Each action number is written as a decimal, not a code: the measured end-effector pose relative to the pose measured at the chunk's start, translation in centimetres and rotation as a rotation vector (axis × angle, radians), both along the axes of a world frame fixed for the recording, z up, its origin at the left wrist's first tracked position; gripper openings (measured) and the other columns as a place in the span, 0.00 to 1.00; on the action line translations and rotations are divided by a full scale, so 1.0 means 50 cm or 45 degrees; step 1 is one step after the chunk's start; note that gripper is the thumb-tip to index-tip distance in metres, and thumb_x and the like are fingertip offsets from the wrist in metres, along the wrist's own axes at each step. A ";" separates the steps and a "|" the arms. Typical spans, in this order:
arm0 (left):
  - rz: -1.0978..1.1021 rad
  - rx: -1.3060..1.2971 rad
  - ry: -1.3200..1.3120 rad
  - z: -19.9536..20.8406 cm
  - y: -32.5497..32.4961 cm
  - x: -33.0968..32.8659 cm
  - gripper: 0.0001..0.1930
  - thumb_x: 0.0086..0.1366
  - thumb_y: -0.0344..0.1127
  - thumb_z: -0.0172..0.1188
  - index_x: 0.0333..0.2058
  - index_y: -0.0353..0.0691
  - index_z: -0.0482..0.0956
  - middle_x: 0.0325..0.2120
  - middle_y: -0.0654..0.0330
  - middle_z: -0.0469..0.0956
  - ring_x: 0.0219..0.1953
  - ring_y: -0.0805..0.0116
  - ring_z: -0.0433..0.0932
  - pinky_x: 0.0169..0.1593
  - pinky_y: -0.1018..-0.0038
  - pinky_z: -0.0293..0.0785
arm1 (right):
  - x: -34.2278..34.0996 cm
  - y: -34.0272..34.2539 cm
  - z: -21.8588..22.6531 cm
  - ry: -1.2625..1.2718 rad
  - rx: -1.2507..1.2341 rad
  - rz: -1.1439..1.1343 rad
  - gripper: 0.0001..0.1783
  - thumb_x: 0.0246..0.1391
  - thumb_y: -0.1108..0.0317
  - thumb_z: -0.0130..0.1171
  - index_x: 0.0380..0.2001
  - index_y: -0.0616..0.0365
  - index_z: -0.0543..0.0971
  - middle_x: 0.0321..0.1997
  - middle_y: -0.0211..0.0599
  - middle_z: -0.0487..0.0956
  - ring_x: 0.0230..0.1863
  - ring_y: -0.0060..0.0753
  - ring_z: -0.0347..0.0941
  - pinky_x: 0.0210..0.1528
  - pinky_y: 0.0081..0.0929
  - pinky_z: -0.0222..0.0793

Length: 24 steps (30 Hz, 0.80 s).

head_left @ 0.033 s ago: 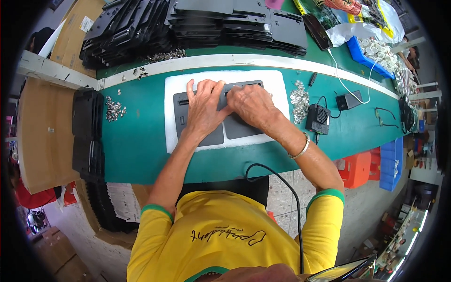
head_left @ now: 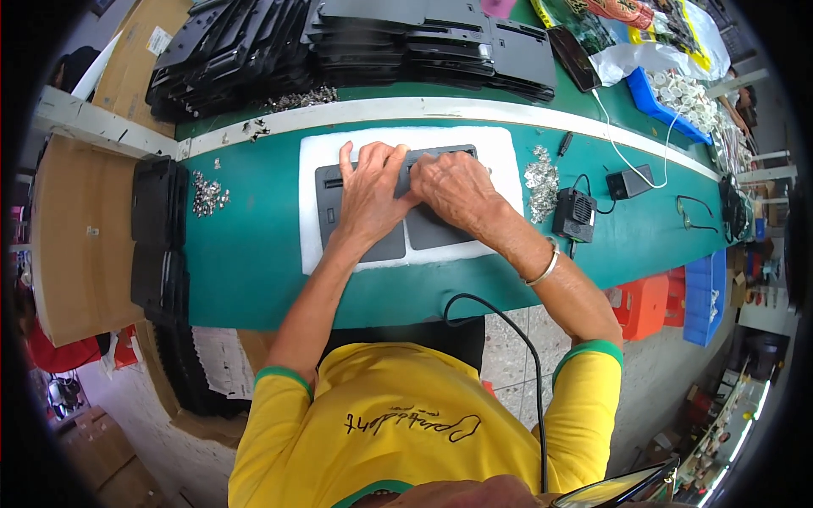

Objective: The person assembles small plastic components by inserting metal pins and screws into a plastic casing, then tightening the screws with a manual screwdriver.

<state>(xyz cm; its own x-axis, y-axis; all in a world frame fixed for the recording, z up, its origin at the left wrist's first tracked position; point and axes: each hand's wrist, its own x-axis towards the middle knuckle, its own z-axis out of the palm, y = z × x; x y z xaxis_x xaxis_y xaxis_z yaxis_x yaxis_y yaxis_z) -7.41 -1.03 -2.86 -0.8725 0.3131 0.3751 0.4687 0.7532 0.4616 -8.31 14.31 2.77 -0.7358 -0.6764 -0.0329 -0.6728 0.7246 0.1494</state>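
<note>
Two dark grey flat plastic panels, the left one [head_left: 385,244] and the right one [head_left: 436,233], lie side by side on a white foam pad [head_left: 500,146]. My left hand [head_left: 373,190] rests on the left panel, its fingers spread and bent and its thumb reaching toward my right hand. Curled closed over the upper part of the right panel is my right hand [head_left: 453,184], its knuckles up. Whatever its fingertips hold is hidden beneath them.
Small shiny metal parts form piles left [head_left: 207,195] and right [head_left: 540,182] of the pad. A black fan box [head_left: 574,213], an adapter [head_left: 628,182] and glasses [head_left: 696,212] lie further right. Black panels [head_left: 440,42] are stacked behind a white rail [head_left: 406,108]. A black cable [head_left: 529,347] hangs near me.
</note>
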 end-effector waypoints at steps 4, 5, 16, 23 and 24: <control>0.015 -0.025 0.055 -0.007 0.001 -0.003 0.32 0.44 0.41 0.73 0.48 0.36 0.72 0.42 0.58 0.72 0.53 0.61 0.68 0.63 0.43 0.43 | 0.000 -0.022 0.016 0.002 0.113 0.021 0.06 0.49 0.71 0.57 0.20 0.59 0.78 0.24 0.39 0.78 0.29 0.33 0.80 0.27 0.28 0.75; 0.015 -0.026 0.056 -0.005 0.001 -0.003 0.31 0.44 0.41 0.72 0.48 0.37 0.73 0.41 0.58 0.72 0.52 0.61 0.68 0.63 0.43 0.43 | 0.002 -0.023 0.014 0.030 0.109 0.018 0.07 0.49 0.70 0.57 0.20 0.58 0.78 0.24 0.38 0.78 0.29 0.33 0.80 0.26 0.28 0.74; 0.025 0.066 0.037 0.001 -0.013 0.013 0.37 0.48 0.46 0.70 0.54 0.36 0.66 0.49 0.50 0.67 0.57 0.52 0.62 0.63 0.41 0.44 | 0.053 -0.003 0.046 0.195 -0.024 -0.376 0.06 0.48 0.67 0.58 0.26 0.56 0.81 0.28 0.37 0.81 0.32 0.38 0.80 0.33 0.35 0.75; -0.007 0.150 0.271 0.031 -0.131 0.030 0.26 0.52 0.38 0.67 0.49 0.35 0.71 0.49 0.51 0.69 0.53 0.50 0.66 0.56 0.60 0.61 | 0.059 -0.052 0.087 0.008 -0.749 -0.397 0.09 0.52 0.65 0.57 0.30 0.60 0.81 0.29 0.44 0.81 0.30 0.45 0.79 0.34 0.37 0.74; 0.014 0.151 0.276 0.024 -0.153 0.034 0.26 0.52 0.38 0.67 0.49 0.35 0.71 0.49 0.51 0.69 0.53 0.50 0.66 0.56 0.60 0.61 | 0.053 -0.079 0.079 -0.110 -0.900 -0.380 0.10 0.51 0.65 0.58 0.31 0.60 0.82 0.29 0.44 0.82 0.30 0.46 0.79 0.35 0.36 0.74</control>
